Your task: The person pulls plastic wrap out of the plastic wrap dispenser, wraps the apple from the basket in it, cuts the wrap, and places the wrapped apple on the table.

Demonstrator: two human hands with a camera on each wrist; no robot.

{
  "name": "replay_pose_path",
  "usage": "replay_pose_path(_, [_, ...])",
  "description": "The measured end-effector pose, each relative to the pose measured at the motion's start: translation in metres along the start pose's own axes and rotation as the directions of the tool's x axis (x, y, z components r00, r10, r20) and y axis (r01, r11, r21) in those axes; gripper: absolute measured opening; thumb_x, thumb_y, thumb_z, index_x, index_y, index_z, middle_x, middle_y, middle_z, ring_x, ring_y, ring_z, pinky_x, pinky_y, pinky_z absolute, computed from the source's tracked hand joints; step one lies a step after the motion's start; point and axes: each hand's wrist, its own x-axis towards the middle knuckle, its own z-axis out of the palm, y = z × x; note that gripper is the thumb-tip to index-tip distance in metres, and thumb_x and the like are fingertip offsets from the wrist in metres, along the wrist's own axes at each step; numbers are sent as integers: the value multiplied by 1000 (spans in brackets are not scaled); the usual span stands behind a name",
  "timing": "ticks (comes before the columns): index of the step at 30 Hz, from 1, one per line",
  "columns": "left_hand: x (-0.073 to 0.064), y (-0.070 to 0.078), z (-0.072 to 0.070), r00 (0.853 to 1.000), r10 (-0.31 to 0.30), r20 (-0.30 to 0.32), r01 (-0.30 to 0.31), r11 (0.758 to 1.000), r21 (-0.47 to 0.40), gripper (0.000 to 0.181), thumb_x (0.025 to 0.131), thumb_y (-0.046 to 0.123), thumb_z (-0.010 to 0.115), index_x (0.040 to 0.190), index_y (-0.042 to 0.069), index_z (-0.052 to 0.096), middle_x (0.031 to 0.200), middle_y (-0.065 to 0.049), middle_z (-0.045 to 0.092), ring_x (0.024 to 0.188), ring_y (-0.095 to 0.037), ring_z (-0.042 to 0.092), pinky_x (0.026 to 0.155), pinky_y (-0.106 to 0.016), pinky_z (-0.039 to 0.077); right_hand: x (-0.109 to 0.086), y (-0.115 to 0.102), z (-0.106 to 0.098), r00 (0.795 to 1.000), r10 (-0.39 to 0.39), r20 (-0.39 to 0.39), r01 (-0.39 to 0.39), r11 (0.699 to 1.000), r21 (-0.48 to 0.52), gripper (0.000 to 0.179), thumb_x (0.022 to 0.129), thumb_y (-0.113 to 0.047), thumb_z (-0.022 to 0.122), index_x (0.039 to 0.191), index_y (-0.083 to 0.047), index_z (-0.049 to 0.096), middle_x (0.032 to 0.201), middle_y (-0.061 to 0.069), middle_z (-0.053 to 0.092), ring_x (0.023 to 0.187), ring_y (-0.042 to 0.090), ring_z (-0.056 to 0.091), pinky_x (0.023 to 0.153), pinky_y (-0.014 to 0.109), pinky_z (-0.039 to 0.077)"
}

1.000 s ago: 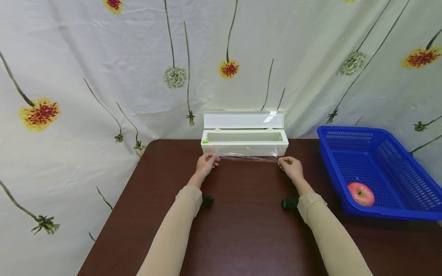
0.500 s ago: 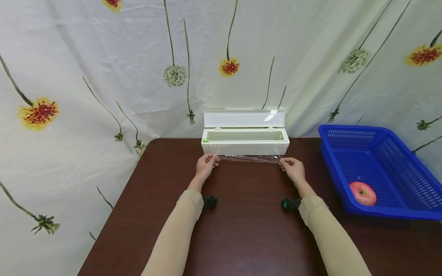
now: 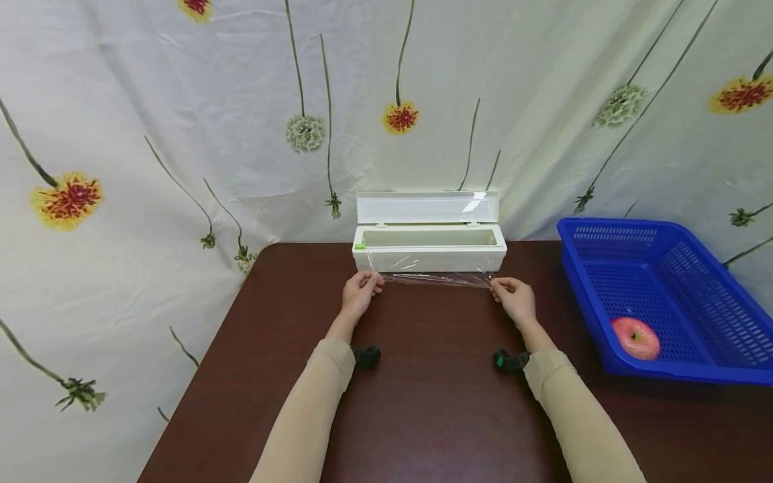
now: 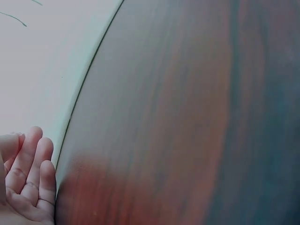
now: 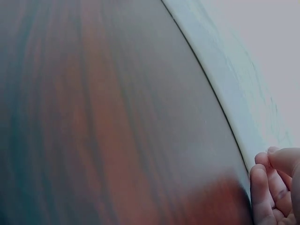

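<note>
A strip of clear cling film (image 3: pixel 435 279) stretches between my two hands, just in front of a long white dispenser box (image 3: pixel 429 260). My left hand (image 3: pixel 359 292) pinches its left end between thumb and forefinger. At the other end, my right hand (image 3: pixel 514 298) grips it with thumb and fingertips. The box's lid (image 3: pixel 427 208) stands raised at the back, and a small green piece (image 3: pixel 359 246) sits on its left rim. In the left wrist view the fingers (image 4: pixel 29 173) show beside the thumb; the right wrist view shows the right thumb meeting a fingertip (image 5: pixel 263 159). The film is hard to see there.
A blue plastic basket (image 3: pixel 670 295) stands on the right side of the dark brown table (image 3: pixel 435 402), with a red apple (image 3: pixel 635 338) in its near left corner. A flowered cloth (image 3: pixel 241 121) hangs behind the table and along its left side.
Both hands have shifted only slightly, the right a little toward me and to the right. The film between them shows a bit more in front of the box.
</note>
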Motion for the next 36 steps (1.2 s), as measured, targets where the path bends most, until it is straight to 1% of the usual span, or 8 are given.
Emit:
replay_pose_path(6, [-4, -1, -2, 1000, -10, -4, 10, 1000, -2, 21, 96, 20, 56, 97, 1, 64, 89, -11, 69, 71, -12, 63, 67, -21, 48, -3, 2, 1, 1000, -22, -19, 23, 1000, 21, 29, 92, -21, 62, 106, 4, 67, 92, 16, 68, 66, 4, 57, 59, 14, 49])
replay_pose_path(10, [-7, -1, -3, 1000, 2, -8, -2, 1000, -17, 22, 96, 20, 56, 97, -1, 64, 90, -15, 69, 72, -16, 63, 67, -21, 48, -6, 1, 2, 999, -36, -35, 37, 999, 27, 29, 92, -21, 62, 105, 4, 67, 92, 17, 68, 66, 5, 57, 58, 14, 48])
replay_pose_path(12, [-8, -1, -3, 1000, 7, -6, -7, 1000, -21, 22, 96, 20, 56, 97, 0, 64, 90, -15, 69, 72, -15, 63, 66, -22, 48, -7, 1, 1, 999, -34, -39, 35, 999, 26, 29, 92, -21, 62, 105, 3, 67, 92, 17, 68, 66, 5, 57, 58, 13, 48])
replay_pose_path(17, [-12, -1, -5, 1000, 17, -1, -17, 999, -30, 19, 96, 20, 55, 96, 2, 63, 88, -12, 69, 70, -11, 62, 66, -22, 49, -11, 2, 1, 999, -38, -37, 39, 999, 25, 28, 92, -22, 62, 105, 2, 68, 92, 16, 68, 66, 6, 58, 59, 15, 49])
replay_pose_path(23, [-15, -2, -6, 999, 51, 2, -51, 997, -49, 19, 96, 17, 55, 96, 0, 63, 88, -15, 68, 70, -14, 63, 66, -24, 49, -13, 4, 0, 998, -55, -33, 55, 998, 24, 29, 92, -22, 62, 104, 3, 67, 92, 17, 68, 67, 4, 58, 60, 16, 50])
replay_pose_path(31, [-20, -3, -8, 999, 39, 2, -39, 998, -57, 17, 96, 15, 55, 94, -1, 63, 87, -14, 69, 70, -13, 63, 66, -23, 50, -18, 5, -3, 998, -64, -25, 65, 998, 17, 28, 92, -19, 62, 103, 5, 67, 91, 17, 68, 66, 4, 57, 59, 15, 50])
replay_pose_path(34, [-21, -3, -9, 999, 40, 5, -40, 997, -67, 17, 96, 14, 55, 94, 0, 63, 87, -14, 69, 70, -13, 63, 67, -24, 50, -19, 5, -3, 997, -73, -18, 74, 997, 15, 29, 92, -19, 61, 104, 7, 66, 90, 17, 68, 67, 4, 57, 60, 15, 50])
replay_pose_path(36, [-22, -3, -10, 999, 47, 6, -46, 997, -68, 17, 96, 15, 55, 95, 0, 63, 87, -14, 69, 71, -14, 63, 67, -24, 50, -20, 4, -3, 998, -65, -18, 65, 998, 18, 28, 92, -19, 62, 103, 6, 66, 90, 16, 68, 67, 4, 57, 60, 15, 50])
